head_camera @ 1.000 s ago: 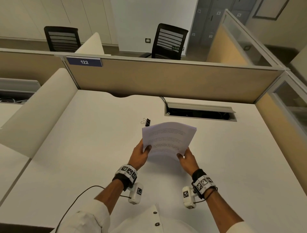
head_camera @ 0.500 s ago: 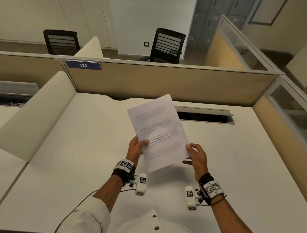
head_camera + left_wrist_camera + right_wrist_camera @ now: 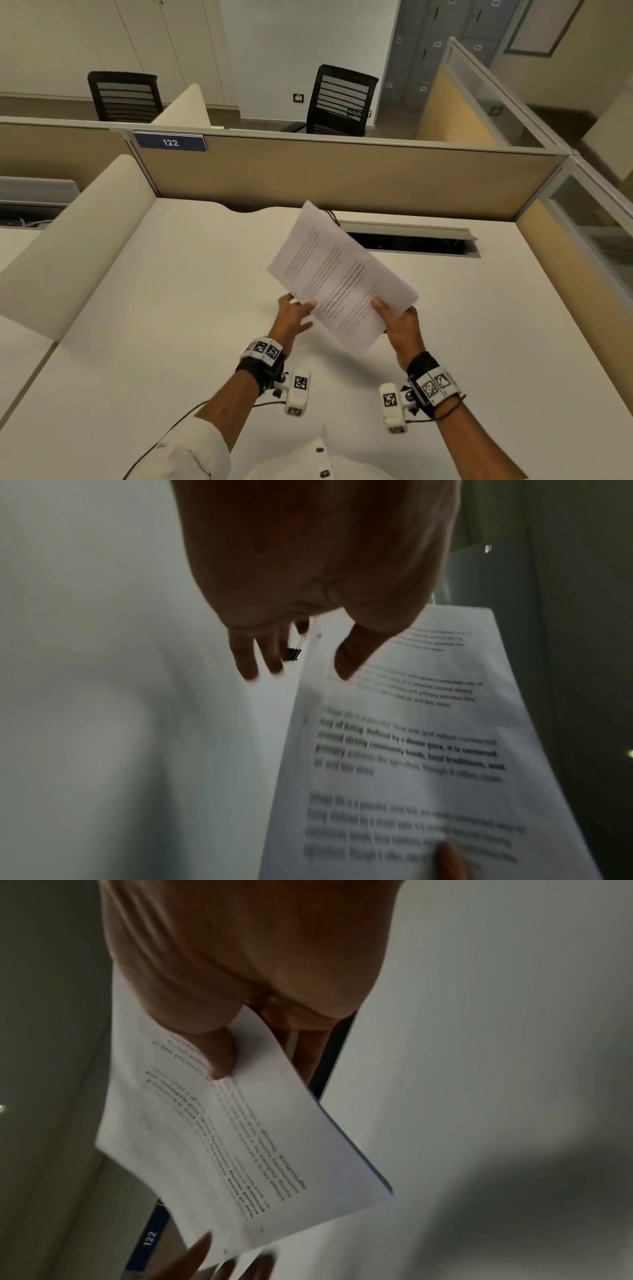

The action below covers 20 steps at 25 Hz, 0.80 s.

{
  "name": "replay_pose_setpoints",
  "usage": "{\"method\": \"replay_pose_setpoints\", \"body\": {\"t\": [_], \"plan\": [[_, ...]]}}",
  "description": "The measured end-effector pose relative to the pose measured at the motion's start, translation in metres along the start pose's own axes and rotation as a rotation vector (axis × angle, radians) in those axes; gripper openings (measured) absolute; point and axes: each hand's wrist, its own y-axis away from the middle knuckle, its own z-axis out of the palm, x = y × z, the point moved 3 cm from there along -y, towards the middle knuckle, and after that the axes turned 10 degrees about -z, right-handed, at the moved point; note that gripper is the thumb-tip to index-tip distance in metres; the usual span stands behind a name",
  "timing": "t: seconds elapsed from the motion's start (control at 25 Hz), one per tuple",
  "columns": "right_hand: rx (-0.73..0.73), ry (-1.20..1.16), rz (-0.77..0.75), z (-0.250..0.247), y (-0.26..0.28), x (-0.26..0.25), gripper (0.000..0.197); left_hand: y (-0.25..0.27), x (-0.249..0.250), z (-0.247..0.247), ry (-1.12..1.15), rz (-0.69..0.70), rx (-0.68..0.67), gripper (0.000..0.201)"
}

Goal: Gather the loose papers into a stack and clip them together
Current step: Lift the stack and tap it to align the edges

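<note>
A stack of printed papers point(image 3: 337, 274) is held tilted above the white desk point(image 3: 171, 308), its far corner pointing away. My right hand point(image 3: 387, 308) pinches the near right edge, thumb on the top sheet and fingers beneath, as the right wrist view shows on the papers point(image 3: 240, 1137). My left hand point(image 3: 301, 311) is at the papers' left edge with fingers straight and spread; the thumb just touches the edge. A black binder clip point(image 3: 293, 653) lies on the desk beyond the left fingers point(image 3: 246, 664); the papers hide it in the head view.
An open cable tray slot point(image 3: 411, 241) is set into the desk behind the papers. A beige partition point(image 3: 342, 171) with a blue "122" sign point(image 3: 170, 142) closes the far side. A padded divider point(image 3: 68, 246) borders the left, a glass-topped panel point(image 3: 582, 240) the right.
The papers have been lifted and turned clockwise, now leaning right. My left hand has let go of its pinch and spread its fingers; the right hand keeps its hold.
</note>
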Motion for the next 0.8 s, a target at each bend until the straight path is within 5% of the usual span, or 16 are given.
{"method": "replay_pose_setpoints", "body": {"t": [0.12, 0.2, 0.28, 0.36, 0.56, 0.8], "plan": [[-0.109, 0.093, -0.061, -0.016, 0.002, -0.008, 0.020, -0.006, 0.028, -0.040, -0.144, 0.167, 0.268, 0.105], [-0.177, 0.141, -0.077, -0.021, 0.006, -0.007, 0.022, -0.005, 0.056, -0.057, -0.309, 0.313, 0.172, 0.113], [-0.224, 0.186, -0.078, -0.022, 0.011, 0.001, 0.020, -0.002, 0.074, -0.063, -0.380, 0.271, -0.105, 0.097], [-0.223, 0.189, -0.062, -0.023, 0.011, 0.011, 0.018, 0.002, 0.076, -0.063, -0.462, 0.171, -0.237, 0.063], [-0.119, 0.208, -0.071, -0.025, 0.001, 0.027, 0.018, 0.011, 0.048, -0.052, -0.498, 0.302, -0.096, 0.015], [-0.126, 0.297, -0.017, -0.036, -0.014, 0.052, 0.030, 0.010, 0.013, -0.055, -0.387, 0.326, 0.001, 0.020]]}}
